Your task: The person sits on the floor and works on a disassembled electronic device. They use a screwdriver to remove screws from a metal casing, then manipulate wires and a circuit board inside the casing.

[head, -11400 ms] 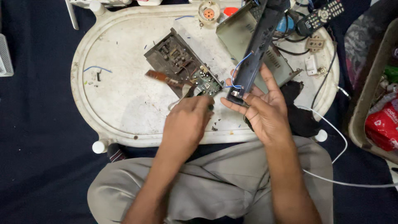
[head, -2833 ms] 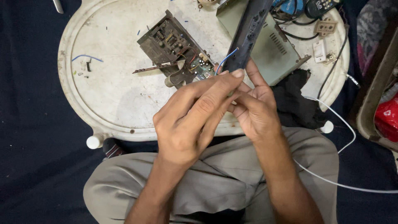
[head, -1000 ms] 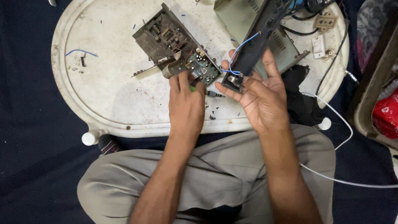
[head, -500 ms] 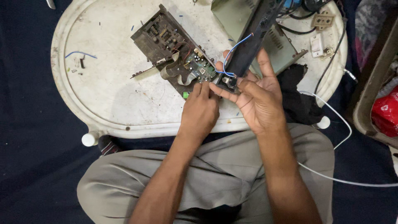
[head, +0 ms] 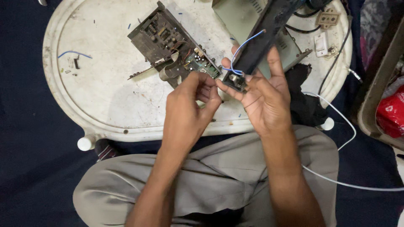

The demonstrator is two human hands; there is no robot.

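Note:
My right hand (head: 265, 98) grips the near end of a long black casing (head: 269, 29) that slants up to the right over the table. A thin blue wire (head: 244, 44) loops out of that end. My left hand (head: 189, 109) has its fingertips pinched together right beside the casing's end; whether it holds something small I cannot tell. Just behind my left fingers lie a small green circuit board (head: 200, 65) and a dark brown circuit board (head: 158, 35) on the white oval table (head: 92, 92).
A grey-green metal box (head: 244, 17) lies at the table's far side under the casing. A white switch plate (head: 322, 44), black cables (head: 336, 54) and a black cloth (head: 305, 96) sit at the right. A white cable (head: 345, 138) runs over my knee. A red packet (head: 391, 113) lies far right.
My left hand has pulled back from the green board toward the casing's end, fingers now pinched. The right hand still holds the casing in the same place.

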